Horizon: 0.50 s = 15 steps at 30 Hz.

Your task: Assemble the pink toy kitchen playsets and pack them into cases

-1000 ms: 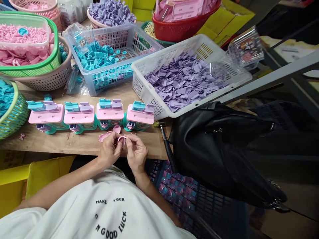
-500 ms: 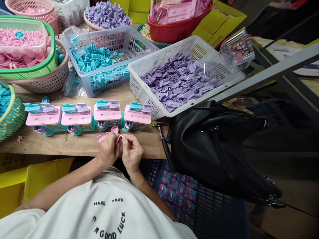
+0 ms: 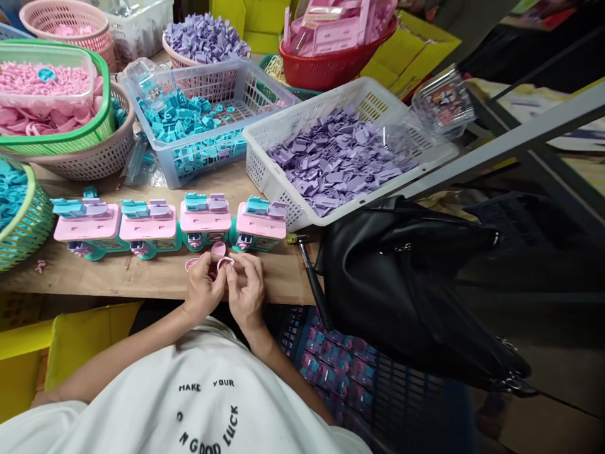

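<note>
Near the table's front edge, my left hand (image 3: pixel 204 287) and my right hand (image 3: pixel 246 289) meet, both closed on one small pink plastic piece with a rounded rim (image 3: pixel 225 262). Its lower part is hidden by my fingers. Just beyond lie loose pink oval pieces (image 3: pixel 218 249), one of them partly behind my left hand. A row of several toy units stands behind these, such as the pink-topped toy unit (image 3: pixel 205 219), with teal bases and teal and purple parts on top.
A hammer (image 3: pixel 312 274) lies beside a black bag (image 3: pixel 401 284) on the right. Behind the toys stand a white basket of purple parts (image 3: pixel 265 170) and a bluish basket of teal parts (image 3: pixel 189 148). A green-rimmed basket (image 3: pixel 101 120) holds pink pieces at left.
My hands have turned the pink piece so that its rounded rim now shows between my fingers. My right hand has shifted slightly left. The view has moved a little.
</note>
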{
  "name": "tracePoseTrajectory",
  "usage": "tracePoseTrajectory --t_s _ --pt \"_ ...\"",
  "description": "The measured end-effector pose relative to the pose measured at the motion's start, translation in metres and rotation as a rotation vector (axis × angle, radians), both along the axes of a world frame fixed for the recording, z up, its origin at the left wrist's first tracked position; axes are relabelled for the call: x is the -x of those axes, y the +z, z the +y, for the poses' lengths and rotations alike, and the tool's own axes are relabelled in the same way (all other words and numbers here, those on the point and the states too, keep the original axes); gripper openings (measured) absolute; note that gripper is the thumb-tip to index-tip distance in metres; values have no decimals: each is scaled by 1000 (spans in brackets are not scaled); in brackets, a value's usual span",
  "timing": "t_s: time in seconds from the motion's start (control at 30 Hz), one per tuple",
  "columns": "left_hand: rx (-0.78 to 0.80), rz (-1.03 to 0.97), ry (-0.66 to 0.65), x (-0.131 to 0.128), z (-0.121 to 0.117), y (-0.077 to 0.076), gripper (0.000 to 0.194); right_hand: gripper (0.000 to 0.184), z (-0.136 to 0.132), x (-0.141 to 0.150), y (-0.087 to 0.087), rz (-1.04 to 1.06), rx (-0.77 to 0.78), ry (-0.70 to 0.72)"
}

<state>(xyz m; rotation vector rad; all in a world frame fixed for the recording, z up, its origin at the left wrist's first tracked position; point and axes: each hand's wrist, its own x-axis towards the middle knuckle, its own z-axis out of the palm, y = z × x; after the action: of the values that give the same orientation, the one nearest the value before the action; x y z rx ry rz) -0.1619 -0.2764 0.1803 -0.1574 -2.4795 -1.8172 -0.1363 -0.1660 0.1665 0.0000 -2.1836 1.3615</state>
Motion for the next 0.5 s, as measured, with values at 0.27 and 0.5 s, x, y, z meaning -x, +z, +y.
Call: tracePoseTrajectory --t_s 0.27,0.5 --pt "-372 -209 -85 1 15 28 31 29 34 9 9 214 -422 126" --pt "34 272 -177 29 18 39 35 26 79 65 42 180 -762 119"
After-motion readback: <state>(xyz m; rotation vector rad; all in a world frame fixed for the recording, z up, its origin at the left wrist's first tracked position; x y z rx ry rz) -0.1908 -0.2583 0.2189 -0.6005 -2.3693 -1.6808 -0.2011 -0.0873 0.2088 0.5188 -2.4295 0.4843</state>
